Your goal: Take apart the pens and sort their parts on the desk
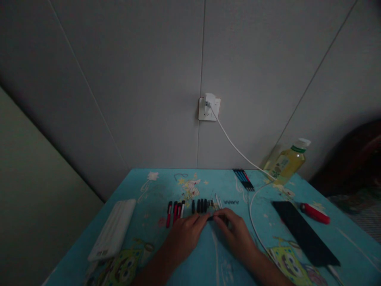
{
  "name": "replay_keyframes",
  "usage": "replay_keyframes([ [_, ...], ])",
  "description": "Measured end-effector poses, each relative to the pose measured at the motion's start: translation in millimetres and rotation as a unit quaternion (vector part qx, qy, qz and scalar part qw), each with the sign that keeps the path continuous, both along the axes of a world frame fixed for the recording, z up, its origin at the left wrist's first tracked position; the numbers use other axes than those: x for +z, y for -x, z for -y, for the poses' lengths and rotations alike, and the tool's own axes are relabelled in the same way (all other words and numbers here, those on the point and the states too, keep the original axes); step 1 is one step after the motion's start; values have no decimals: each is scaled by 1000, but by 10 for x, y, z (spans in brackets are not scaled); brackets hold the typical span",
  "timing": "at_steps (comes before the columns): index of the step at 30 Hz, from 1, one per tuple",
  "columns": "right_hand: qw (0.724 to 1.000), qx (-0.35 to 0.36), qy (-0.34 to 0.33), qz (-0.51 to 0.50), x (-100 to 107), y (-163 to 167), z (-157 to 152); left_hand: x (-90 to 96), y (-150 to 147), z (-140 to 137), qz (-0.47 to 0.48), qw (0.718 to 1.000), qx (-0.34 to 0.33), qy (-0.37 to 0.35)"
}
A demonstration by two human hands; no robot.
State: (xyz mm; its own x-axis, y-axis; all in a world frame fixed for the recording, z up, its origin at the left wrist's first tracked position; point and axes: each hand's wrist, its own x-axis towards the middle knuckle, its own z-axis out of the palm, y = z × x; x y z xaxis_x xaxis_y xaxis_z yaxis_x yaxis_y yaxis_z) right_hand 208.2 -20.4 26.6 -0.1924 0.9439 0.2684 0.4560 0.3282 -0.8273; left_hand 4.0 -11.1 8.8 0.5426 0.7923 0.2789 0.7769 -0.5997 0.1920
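the bare left forearm (157, 265) enters from the near edge and slants far and right, ending in the left hand (185, 231), its back turned up and its fingers stretched toward the right. the bare right forearm (263, 265) slants far and left from the near right, and the right hand (236, 228) arches with a gap between thumb and curved fingers. the two hands' fingertips face each other, close together, both wrists low

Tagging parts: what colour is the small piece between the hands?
The small piece looks black, though the light is dim; head view shows it best.
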Motion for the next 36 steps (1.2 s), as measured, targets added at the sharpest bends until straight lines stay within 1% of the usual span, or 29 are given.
replay_keyframes([
  [3, 999, -16, -31, -19, 6, -19, -14, 19, 3, -6, 3, 1000, 17, -6],
  [6, 998, -9, -50, -35, -1, -22, -24, 65, 5, 1, 9, 1000, 17, -6],
  [10, 999, 20, -22, -27, -28, -15, -21, 94, -4, 27, 26, 1000, 0, -4],
  [16, 997, 73, 28, -19, -48, 31, 6, 13, -19, 42, 55, 998, -16, -13],
  [20, 996, 69, 54, 1, -60, 50, 7, -41, -34, 41, 35, 999, -36, -18],
  [24, 998, 65, 25, 5, -54, 61, 16, -45, -49, 35, 17, 1000, -26, 2],
  [31, 997, 59, -41, 11, -71, 57, 30, 2, -78, 38, 40, 999, 5, 27],
  [36, 992, 83, -85, 51, -87, 47, 27, -9, -67, 35, 25, 999, -10, 22],
])
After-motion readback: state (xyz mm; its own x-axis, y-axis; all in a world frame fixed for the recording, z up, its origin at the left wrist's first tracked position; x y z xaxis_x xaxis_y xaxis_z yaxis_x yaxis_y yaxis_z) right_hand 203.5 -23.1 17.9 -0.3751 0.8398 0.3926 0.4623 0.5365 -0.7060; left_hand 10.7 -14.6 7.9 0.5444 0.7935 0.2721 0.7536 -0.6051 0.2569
